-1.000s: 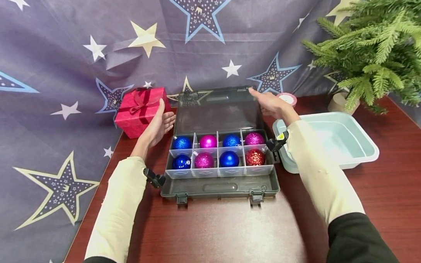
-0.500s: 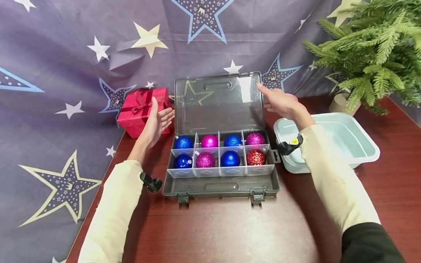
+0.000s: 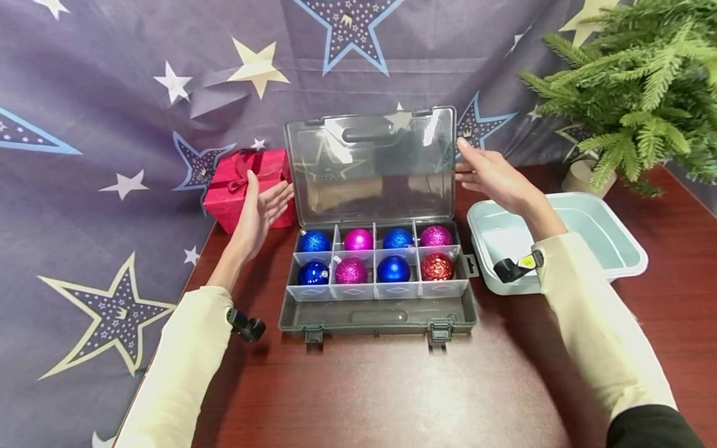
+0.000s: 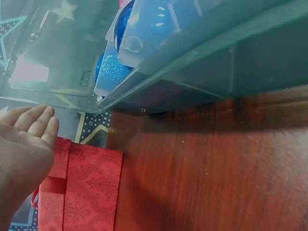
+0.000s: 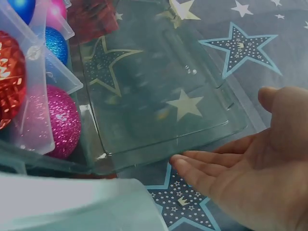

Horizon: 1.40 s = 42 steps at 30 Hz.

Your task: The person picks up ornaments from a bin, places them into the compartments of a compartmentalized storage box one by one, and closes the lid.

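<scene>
A clear grey plastic storage box (image 3: 377, 312) lies on the table, its see-through lid (image 3: 371, 167) raised nearly upright at the back. White dividers part it into compartments holding several Christmas baubles: blue, pink and one red bauble (image 3: 437, 267). My left hand (image 3: 257, 214) is at the lid's left edge, palm inward, fingers straight and fingertips right at that edge. On the other side my right hand (image 3: 496, 179) has its fingers extended, fingertips at the lid's right edge and thumb raised. In the right wrist view the fingertips overlap the lid's rim. Both hands are without a grip on anything.
A red gift box (image 3: 247, 188) with a ribbon stands behind my left hand. A pale blue plastic basin (image 3: 572, 236) sits beneath my right forearm. An artificial Christmas tree (image 3: 644, 89) on a wooden base fills the back right, before a starry cloth backdrop (image 3: 127, 212).
The lid has swung from leaning far back to nearly upright. Both hands have drawn toward me and spread a little apart, my right hand moving farther right.
</scene>
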Tool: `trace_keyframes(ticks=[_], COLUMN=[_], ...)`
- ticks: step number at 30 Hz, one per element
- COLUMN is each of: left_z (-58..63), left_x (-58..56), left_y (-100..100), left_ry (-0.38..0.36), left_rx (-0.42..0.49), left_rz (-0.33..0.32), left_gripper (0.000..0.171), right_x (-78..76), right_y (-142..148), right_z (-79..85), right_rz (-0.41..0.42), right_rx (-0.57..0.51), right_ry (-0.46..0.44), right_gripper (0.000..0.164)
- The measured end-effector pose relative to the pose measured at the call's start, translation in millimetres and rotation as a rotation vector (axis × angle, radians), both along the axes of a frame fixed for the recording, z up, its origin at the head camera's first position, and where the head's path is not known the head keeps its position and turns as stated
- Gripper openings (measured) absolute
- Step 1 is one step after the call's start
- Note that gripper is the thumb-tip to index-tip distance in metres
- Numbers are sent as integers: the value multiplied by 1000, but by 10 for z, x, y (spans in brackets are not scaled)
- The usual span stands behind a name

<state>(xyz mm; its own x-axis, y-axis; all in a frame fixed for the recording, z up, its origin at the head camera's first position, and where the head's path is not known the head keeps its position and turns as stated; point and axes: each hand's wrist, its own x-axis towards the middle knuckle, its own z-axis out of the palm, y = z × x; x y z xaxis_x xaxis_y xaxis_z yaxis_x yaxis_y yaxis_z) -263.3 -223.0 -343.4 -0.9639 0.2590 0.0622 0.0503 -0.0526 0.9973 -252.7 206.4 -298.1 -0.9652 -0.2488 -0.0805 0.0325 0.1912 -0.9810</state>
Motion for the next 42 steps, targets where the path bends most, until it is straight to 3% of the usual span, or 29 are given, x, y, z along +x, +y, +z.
trace_keyframes(ticks=[7, 15, 23, 32, 42], left_z=[-13, 0, -27, -67, -122], left_x=[149, 306, 434, 606, 749], left_y=[-57, -85, -77, -107, -134], left_ry=[81, 116, 192, 221, 236], left_rx=[3, -47, -80, -72, -84], left_rz=[2, -13, -11, -52, -52], left_gripper=[97, 97, 87, 97, 100], right_x=[146, 336, 542, 759, 985], right_y=[55, 87, 78, 49, -5], right_z=[7, -16, -51, -108, -199], right_rz=[-5, 25, 52, 51, 33], right_rx=[35, 79, 59, 98, 93], right_ry=[72, 177, 208, 276, 305], right_gripper=[81, 76, 72, 67, 66])
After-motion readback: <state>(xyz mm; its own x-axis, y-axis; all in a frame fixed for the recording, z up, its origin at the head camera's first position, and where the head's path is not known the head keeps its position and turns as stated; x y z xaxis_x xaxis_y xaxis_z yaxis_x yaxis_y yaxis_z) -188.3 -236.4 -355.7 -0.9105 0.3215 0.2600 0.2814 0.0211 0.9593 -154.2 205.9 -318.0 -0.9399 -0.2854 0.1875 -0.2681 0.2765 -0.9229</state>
